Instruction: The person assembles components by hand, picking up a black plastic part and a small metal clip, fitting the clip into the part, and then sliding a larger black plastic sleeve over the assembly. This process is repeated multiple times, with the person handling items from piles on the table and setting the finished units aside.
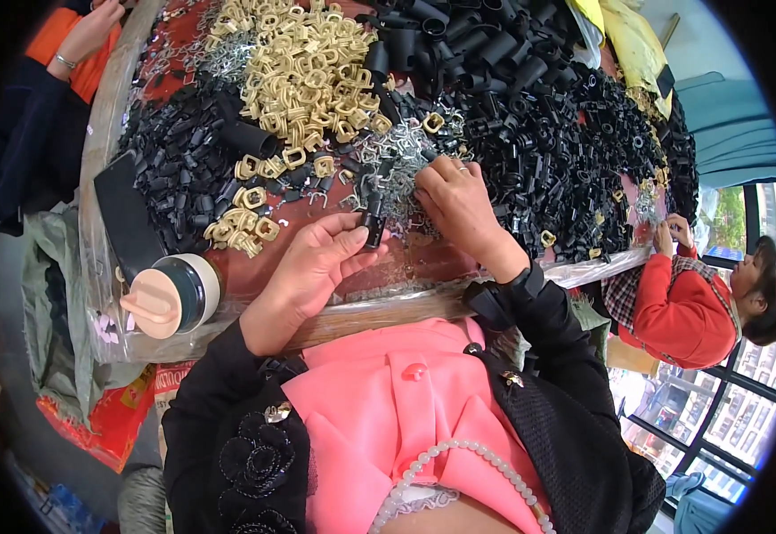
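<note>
My left hand [312,267] pinches a small black plastic part [373,221] between thumb and fingers, just above the near side of the table. My right hand [461,203], with a ring on one finger, reaches down to the heap of small silvery metal clips [392,160]. Its fingers are drawn together at the heap's right edge, and their tips are partly hidden, so whatever they hold cannot be made out. Beige square plastic buckles [308,76] lie piled beyond the clips. A few more of these beige pieces [247,222] are scattered left of my left hand.
Small black parts [539,169] spread to the right, with black tubes [495,53] behind. More black parts [174,160] lie left, by a dark phone-like slab [130,214] and a lidded cup [170,298]. Co-workers sit at the left and right [686,307] sides.
</note>
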A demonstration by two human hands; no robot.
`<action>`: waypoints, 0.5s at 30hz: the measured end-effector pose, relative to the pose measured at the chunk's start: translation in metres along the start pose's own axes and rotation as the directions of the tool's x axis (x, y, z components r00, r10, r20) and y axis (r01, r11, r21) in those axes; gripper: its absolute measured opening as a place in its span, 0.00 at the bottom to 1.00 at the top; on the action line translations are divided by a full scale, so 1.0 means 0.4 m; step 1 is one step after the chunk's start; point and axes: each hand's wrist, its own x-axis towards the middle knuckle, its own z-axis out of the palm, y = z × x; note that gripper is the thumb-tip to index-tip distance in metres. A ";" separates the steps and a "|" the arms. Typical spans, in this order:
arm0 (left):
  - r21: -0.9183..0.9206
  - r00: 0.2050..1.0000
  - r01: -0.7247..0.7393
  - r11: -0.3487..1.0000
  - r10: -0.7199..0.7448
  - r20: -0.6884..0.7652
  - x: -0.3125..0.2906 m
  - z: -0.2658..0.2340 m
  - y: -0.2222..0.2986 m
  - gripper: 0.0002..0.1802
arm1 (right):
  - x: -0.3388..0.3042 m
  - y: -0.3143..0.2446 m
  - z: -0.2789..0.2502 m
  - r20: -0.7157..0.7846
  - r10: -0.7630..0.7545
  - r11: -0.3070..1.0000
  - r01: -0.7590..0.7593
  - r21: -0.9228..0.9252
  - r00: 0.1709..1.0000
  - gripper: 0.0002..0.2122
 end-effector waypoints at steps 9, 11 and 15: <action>0.020 0.999 -0.044 0.999 0.044 -0.009 -0.006 0.011 -0.015 0.12 | -0.012 0.001 0.009 -0.053 -0.009 0.999 0.006 -0.045 0.999 0.05; 0.028 0.998 -0.055 0.998 0.055 0.001 0.002 0.021 -0.019 0.13 | -0.016 0.006 0.012 -0.065 0.003 0.999 -0.006 -0.050 0.998 0.05; 0.020 0.997 -0.075 0.997 0.074 0.028 0.015 0.025 -0.017 0.13 | -0.025 0.018 0.013 -0.196 0.146 0.961 -0.093 0.259 0.970 0.05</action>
